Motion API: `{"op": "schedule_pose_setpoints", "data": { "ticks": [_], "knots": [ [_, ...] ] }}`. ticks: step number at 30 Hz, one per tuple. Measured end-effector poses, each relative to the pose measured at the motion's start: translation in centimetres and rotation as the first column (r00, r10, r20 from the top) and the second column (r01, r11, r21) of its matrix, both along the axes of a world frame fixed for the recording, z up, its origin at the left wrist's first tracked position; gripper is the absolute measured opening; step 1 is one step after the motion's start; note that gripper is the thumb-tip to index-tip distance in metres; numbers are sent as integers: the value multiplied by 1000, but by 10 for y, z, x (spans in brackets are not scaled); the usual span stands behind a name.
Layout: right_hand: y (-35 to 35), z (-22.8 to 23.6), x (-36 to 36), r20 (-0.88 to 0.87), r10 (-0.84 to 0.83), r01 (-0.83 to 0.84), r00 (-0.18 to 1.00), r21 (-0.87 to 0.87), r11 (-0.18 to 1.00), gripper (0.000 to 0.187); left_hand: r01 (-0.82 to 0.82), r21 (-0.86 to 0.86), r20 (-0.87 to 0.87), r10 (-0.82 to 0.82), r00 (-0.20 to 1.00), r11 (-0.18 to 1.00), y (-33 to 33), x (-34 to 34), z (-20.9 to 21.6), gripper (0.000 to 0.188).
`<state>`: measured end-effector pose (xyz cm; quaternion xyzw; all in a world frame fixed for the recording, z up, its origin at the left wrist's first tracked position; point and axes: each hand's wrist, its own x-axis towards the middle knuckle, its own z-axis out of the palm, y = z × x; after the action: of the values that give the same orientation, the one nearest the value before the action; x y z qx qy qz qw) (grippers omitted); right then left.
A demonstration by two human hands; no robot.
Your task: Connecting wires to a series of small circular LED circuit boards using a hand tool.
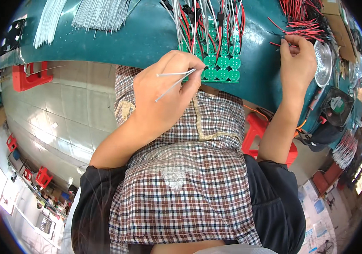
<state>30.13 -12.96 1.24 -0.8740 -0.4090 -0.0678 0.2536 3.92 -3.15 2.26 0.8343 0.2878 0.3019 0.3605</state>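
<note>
My left hand [164,86] is closed in a pinch over the near edge of a green circuit board panel [222,75]. Two thin white wires [169,75] stick out from between its thumb and forefinger, pointing back toward the wrist. Many white, red and black wires with black connectors [220,17] rise from the far part of the panel. Farther right, my right hand [297,63] has its fingertips pinched on a red wire [274,43], whose end shows left of the fingers. A pile of red and black wires [301,29] lies just beyond that hand.
Bundles of white wires [100,15] lie at the far left of the green table [147,53]. Right of my right hand are a clear round dish [323,63], a soldering iron [314,101] and a black fan-like unit [337,106]. Red stools [32,78] stand below table height.
</note>
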Motion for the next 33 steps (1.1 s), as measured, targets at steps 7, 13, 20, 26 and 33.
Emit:
{"op": "schedule_pose_setpoints", "data": {
  "ticks": [7, 13, 20, 26, 33],
  "knots": [
    [-2, 1, 0, -27, -3, 3, 1000, -4, 1000, 12, 42, -74, -57, -46, 997, 996, 0, -3, 6, 12],
    [2, 5, -4, -4, -59, 59, 998, -19, 998, 15, 35, -13, -89, -36, 995, 999, -1, 0, 5, 12],
    [8, 14, -4, -183, -247, 239, 952, -64, 969, 35, 27, 88, -96, -18, 995, 996, 4, 2, 6, 18],
    [0, 17, -8, -332, -266, 275, 905, -23, 961, 39, 1, 83, -122, 9, 992, 997, 3, 5, 10, 22],
    [-10, 17, -7, -408, -237, 263, 882, 9, 965, 41, -32, 145, -78, 44, 996, 989, 2, 9, 5, 20]
  ]
}}
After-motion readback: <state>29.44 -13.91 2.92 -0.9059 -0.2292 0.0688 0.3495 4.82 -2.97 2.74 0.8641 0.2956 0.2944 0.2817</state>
